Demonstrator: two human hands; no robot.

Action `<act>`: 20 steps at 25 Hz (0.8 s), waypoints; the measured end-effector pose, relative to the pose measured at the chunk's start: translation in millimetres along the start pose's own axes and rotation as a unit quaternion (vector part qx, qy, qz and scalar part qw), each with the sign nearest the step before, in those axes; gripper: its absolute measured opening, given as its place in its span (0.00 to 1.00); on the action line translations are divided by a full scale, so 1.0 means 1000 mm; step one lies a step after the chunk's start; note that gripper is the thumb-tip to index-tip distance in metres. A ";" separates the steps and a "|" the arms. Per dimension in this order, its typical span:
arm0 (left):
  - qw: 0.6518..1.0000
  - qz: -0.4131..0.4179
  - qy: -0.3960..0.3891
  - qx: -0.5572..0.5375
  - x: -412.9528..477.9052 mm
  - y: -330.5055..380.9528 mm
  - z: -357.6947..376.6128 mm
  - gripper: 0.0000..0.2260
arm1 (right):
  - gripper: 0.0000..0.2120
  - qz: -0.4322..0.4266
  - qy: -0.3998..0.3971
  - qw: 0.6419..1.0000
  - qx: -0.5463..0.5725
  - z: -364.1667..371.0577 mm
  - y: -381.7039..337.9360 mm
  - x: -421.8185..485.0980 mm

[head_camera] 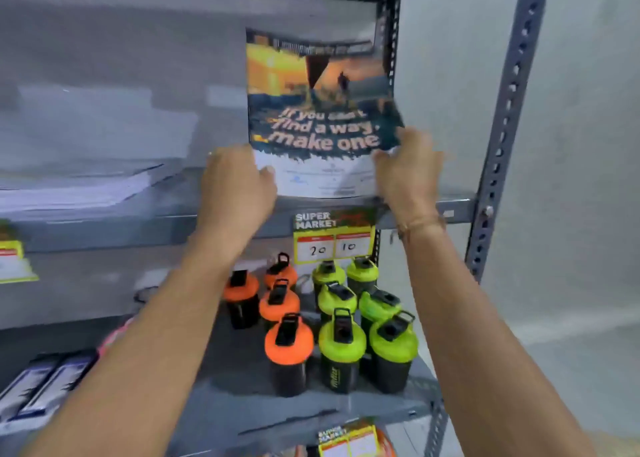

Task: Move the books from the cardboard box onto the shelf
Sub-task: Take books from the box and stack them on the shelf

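A thin book [318, 110] with a sunset cover reading "find a way, make one" stands upright on the grey metal shelf [173, 228], at its right end beside the upright post. My left hand [239, 186] grips its lower left corner. My right hand [408, 172] grips its lower right edge. A blurred stack of white books or papers [79, 190] lies flat on the same shelf to the left. The cardboard box is out of view.
The shelf below carries several shaker bottles with orange lids [287, 346] and green lids [343, 342]. A yellow price tag [334, 238] hangs from the shelf edge. Perforated grey posts [502, 138] frame the rack. A grey wall stands to the right.
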State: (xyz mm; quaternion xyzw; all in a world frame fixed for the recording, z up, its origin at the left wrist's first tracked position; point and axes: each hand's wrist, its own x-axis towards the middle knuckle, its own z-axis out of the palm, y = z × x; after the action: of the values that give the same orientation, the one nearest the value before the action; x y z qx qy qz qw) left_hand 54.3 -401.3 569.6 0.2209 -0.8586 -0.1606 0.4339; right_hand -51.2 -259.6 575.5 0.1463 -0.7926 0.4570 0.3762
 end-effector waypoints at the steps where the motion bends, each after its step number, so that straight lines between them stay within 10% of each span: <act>1: 0.998 -0.017 -0.041 0.034 0.017 -0.002 0.001 0.12 | 0.10 0.009 -0.042 0.999 -0.033 0.013 -0.007 0.012; 5: 0.952 -0.022 -0.232 0.196 0.044 -0.012 0.011 0.12 | 0.15 0.081 -0.200 0.963 -0.160 0.035 -0.010 0.023; 8: 0.944 -0.031 -0.198 0.261 0.041 -0.004 0.013 0.16 | 0.15 0.062 -0.192 0.963 -0.181 0.025 -0.010 0.015; 13: 0.943 0.301 0.131 0.056 -0.070 0.070 0.086 0.14 | 0.10 -0.117 0.249 0.961 -0.010 -0.033 0.086 -0.086; 17: 0.857 0.430 -0.248 -0.136 -0.240 0.128 0.222 0.12 | 0.17 0.271 0.313 0.903 -0.113 -0.086 0.285 -0.216; 20: 0.686 0.424 -0.587 -0.076 -0.373 0.145 0.318 0.14 | 0.20 0.567 0.200 0.761 -0.245 -0.123 0.399 -0.341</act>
State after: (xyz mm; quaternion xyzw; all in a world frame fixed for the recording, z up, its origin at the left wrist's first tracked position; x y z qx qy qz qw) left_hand -43.6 -57.2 203.9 -0.3398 -0.9248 -0.1209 -0.1213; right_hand 5.6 20.7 118.6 -0.5212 -0.7225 0.3963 0.2220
